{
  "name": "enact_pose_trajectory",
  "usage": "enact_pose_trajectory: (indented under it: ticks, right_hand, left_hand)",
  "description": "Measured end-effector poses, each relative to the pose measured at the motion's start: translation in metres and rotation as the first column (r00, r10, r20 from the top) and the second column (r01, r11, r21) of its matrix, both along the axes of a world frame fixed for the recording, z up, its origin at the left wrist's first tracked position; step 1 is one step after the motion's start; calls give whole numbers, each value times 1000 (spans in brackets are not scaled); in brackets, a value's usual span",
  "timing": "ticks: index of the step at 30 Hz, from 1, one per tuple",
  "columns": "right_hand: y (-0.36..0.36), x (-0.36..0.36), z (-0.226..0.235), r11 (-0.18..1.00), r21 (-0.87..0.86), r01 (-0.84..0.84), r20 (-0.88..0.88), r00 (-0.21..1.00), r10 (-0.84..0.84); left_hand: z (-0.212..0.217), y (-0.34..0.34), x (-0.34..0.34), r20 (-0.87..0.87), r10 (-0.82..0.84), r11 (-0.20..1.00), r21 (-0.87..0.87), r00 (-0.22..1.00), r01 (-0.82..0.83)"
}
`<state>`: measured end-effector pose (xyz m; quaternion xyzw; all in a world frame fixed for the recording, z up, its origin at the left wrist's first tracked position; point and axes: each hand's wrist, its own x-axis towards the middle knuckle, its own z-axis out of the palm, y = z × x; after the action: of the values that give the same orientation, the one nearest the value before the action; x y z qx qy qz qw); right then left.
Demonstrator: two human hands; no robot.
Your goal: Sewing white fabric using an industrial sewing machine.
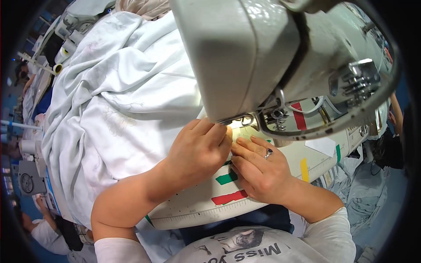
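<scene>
A large white sewing machine head [228,57] rises in front of me, its lit needle area just past my fingers. My left hand [199,151] is closed beside the needle area, knuckles up; its fingertips and whatever they grip are hidden. Right of it, my right hand [263,171], with a ring on one finger, lies palm down with fingers stretched toward the lit spot. Pale material [245,133] shows under the light by those fingertips. A big heap of white fabric [131,105] with faint floral embroidery spreads left of the machine, reaching my left hand.
The machine table [193,215] has a ruler-marked front edge with red tape [229,197], green tape [226,177] and yellow tape [304,170]. A white paper piece [321,146] lies at right. Crumpled pale cloth [364,193] sits beyond the table. Other people work at far left.
</scene>
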<state>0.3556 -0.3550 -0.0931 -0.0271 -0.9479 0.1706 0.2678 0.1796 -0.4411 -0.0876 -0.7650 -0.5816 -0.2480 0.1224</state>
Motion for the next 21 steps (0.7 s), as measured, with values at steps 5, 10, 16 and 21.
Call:
enact_pose_trajectory:
  ticks: [5,10,16,21]
  right_hand:
    - [1,0,1,1000,-15,3,16,1000,-3]
    - [1,-1,1,1000,-3,6,15,1000,-6]
    - [1,1,0,1000,-3,13,16,1000,-13]
    - [3,-3,5,999,-36,0,94,996,4]
  left_hand:
    - [3,-2,3,-72,32,999,-4,997,-32]
    - [2,-5,2,-102,25,999,31,994,-22]
    - [4,-5,1,-113,8,1000,10,994,-7]
    - [2,-2,-7,-111,1,999,33,994,3]
